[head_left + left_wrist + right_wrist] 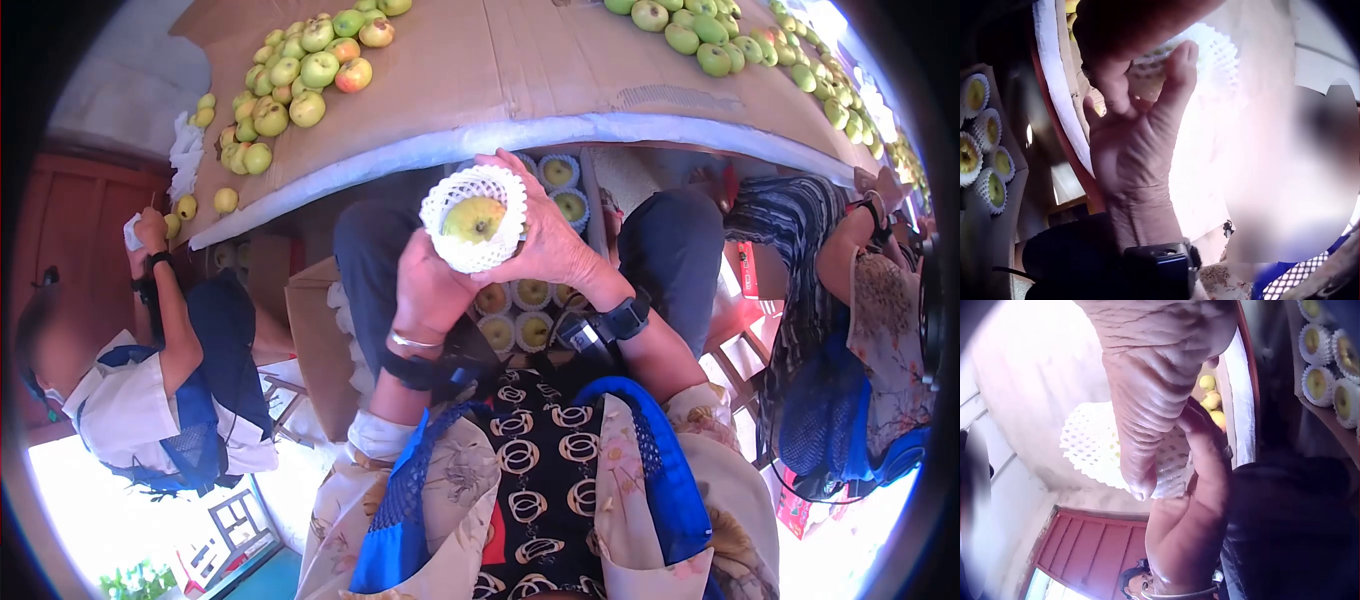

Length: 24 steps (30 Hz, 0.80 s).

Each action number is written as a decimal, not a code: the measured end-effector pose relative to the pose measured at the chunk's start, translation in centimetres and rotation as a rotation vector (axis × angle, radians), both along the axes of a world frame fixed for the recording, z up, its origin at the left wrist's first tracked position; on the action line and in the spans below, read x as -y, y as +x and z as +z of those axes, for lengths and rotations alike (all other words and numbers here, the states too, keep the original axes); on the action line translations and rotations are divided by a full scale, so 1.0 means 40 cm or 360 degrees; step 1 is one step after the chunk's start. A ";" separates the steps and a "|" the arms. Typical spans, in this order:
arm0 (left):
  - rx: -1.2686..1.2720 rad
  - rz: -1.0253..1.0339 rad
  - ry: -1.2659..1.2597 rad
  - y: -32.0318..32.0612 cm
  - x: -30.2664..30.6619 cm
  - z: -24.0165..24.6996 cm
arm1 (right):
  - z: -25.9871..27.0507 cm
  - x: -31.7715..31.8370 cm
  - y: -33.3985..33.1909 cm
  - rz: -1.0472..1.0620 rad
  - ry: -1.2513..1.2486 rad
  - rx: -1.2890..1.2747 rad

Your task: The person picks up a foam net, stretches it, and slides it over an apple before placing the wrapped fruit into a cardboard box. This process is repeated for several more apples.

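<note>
1. an apple [476, 219], yellow-green, is seen wrapped in a white foam net [452, 252]; its top is left showing through the net's open mouth.
2. the apple is held up in the air in front of the person's chest, just near of the desk [520, 75] edge and above the lap.
3. the left grip [428, 292] is curled round the near left side of the net from below; in the left wrist view the thumb and a finger are seen pinching the net's wall.
4. the right grip [552, 242] is wrapped over the right and far side of the net, with the fingertips hooked at the net's rim.
5. the two grips are pressed against each other around the net; a black band is worn on each wrist.
6. rows of wrapped apples [531, 292], each in its own white net, are seen under the grips, between the person's knees.
7. the desk is covered with brown cardboard, with a white padded strip along its near edge.
8. loose apples are heaped on the desk at far left [300, 70], and a second heap [700, 32] at far right runs down the right side.
9. a second person [150, 390] is seated at left with one arm raised by the desk's left end; a third person [850, 300] is seated at right.
</note>
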<state>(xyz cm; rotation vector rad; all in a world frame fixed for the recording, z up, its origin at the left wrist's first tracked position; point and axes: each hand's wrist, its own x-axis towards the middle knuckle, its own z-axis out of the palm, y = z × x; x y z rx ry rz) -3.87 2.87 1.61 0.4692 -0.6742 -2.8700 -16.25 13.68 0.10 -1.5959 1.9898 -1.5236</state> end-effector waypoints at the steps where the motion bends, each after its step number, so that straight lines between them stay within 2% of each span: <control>1: 0.0030 -0.0061 0.0104 0.003 -0.005 0.048 | -0.001 -0.004 -0.002 0.0016 -0.0012 -0.0016; 3: -0.0161 -0.0129 -0.0254 0.012 0.010 0.034 | -0.004 -0.009 -0.002 0.0049 -0.0044 -0.0040; 6: -0.0523 -0.0203 -0.0102 0.010 0.011 0.013 | -0.016 -0.004 0.003 0.0205 -0.0038 -0.0072; 7: -0.0507 -0.0238 0.0165 0.010 0.008 0.015 | -0.022 -0.003 0.006 0.0240 -0.0039 -0.0077; 10: 0.0030 0.0006 -0.0732 0.019 -0.023 0.038 | -0.021 -0.008 0.001 0.0286 0.0054 -0.0095; 15: 0.0119 -0.0075 0.0256 0.000 -0.004 0.005 | -0.027 -0.012 -0.007 0.0364 0.0163 0.0024; 18: 0.0031 0.0067 0.0030 -0.002 -0.002 -0.034 | -0.024 -0.011 -0.010 0.0376 0.0226 0.0100; 21: 0.0211 0.0267 -0.0147 -0.006 0.006 -0.061 | 0.009 -0.015 -0.008 0.0431 0.0291 0.0351; 22: 0.0239 0.0218 -0.0040 -0.005 0.015 -0.058 | 0.018 -0.016 -0.011 0.0456 0.0307 0.0453; 23: 0.0188 0.0202 -0.0027 -0.003 0.027 -0.058 | 0.005 -0.017 -0.016 0.0363 0.0297 0.0366; 24: 0.0139 0.0189 -0.0016 0.000 0.036 -0.053 | 0.005 -0.020 -0.026 0.0344 0.0242 0.0499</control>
